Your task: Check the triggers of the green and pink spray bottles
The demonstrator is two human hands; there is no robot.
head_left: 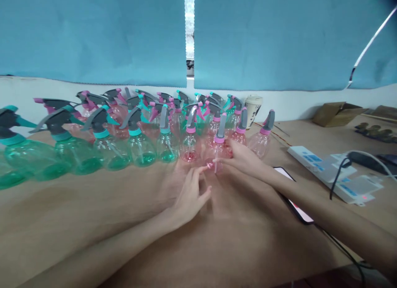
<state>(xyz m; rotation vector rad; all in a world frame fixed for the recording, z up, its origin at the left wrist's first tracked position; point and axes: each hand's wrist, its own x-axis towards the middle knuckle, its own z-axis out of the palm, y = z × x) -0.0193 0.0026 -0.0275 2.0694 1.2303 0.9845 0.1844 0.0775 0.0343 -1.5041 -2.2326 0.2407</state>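
Note:
A clear pink spray bottle [214, 151] with a pink collar and grey trigger head stands upright before me. My right hand [241, 156] grips its right side, the thumb across the front. By the bottle's lower left edge, the fingertips of my left hand [191, 193] reach out, the thumb spread apart; whether they touch it I cannot tell. Another pink spray bottle [190, 146] is just to the left, and one more pink bottle [261, 143] stands beyond my right hand. Green spray bottles [141, 149] with teal collars continue the front row leftward.
Several more pink and green bottles stand behind the front row. A paper cup [253, 106] is at the back, with a cardboard box [336, 113] farther right. A phone [305, 215] lies partly under my right forearm, near a white power strip [316, 166] with cables.

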